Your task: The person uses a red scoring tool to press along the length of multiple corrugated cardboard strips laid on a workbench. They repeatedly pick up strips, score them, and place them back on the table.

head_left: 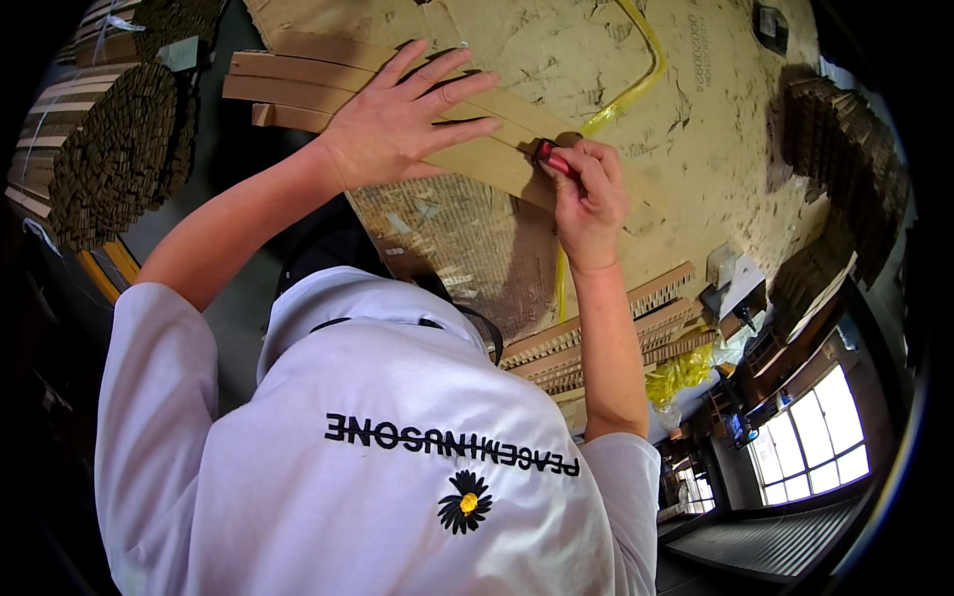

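Observation:
My left hand (393, 124) lies with its fingers spread across several long brown cardboard strips (283, 91) set side by side. Their left ends stick out past the wrist, toward the table's edge. To the right, my right hand (593, 199) is closed around a small red tool (558, 161) with a dark end. That end sits at the right part of the strips; no blade can be made out, as the fingers cover much of the tool.
A worn cardboard sheet (537, 60) covers the table, with a yellow strap (651, 74) across it. Notched cardboard strips (636, 333) lie beside my right forearm, near yellow plastic (681, 379). Bundled cardboard pieces are stacked at left (114, 149) and at far right (845, 149).

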The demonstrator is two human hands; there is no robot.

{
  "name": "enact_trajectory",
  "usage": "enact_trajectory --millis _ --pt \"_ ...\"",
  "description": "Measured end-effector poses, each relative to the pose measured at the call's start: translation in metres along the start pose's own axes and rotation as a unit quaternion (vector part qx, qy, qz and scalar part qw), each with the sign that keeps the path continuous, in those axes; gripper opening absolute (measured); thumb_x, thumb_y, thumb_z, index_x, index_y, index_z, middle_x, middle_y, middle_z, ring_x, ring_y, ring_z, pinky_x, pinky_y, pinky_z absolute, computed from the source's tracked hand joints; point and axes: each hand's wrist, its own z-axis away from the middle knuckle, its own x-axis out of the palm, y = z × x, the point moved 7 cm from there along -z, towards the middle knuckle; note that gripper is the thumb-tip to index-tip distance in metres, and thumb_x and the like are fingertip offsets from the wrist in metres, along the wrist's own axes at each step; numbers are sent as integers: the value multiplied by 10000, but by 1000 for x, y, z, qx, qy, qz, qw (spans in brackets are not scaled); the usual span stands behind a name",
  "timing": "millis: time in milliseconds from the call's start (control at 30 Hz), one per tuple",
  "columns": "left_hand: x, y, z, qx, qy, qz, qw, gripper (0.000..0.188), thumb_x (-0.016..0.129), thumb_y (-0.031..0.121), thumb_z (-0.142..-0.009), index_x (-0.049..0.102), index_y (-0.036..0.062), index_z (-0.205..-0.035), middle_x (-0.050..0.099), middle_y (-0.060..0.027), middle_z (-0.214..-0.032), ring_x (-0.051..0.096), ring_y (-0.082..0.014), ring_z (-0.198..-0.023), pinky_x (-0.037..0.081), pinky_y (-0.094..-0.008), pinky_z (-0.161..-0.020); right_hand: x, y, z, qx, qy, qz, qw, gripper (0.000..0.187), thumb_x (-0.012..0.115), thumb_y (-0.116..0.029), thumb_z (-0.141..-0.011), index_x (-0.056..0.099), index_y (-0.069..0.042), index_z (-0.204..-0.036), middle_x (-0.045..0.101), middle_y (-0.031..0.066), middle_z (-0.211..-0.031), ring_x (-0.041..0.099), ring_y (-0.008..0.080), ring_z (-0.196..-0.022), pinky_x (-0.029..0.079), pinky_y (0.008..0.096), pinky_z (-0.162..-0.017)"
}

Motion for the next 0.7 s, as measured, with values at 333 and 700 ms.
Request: enact_trajectory --millis 333,700 --pt "-6 3 3 42 37 5 998 831 918 346 -603 650 296 -1389 456 -23 -1595 382 -302 -1510 269 -589 -1257 -1 -5 -2 -10 -4 21 1000 171 823 -24 -839 764 -81 -989 687 81 -973 693 231 -786 552 317 -671" --pt "-5 20 25 105 123 -43 986 477 740 203 -778 726 94 -1242 654 -19 -1244 606 -226 -1158 443 -420 -1029 -3 -24 26 107 36 -96 989 248 794 62 -843 752 -31 -1068 629 86 -998 628 187 -902 518 287 -729"
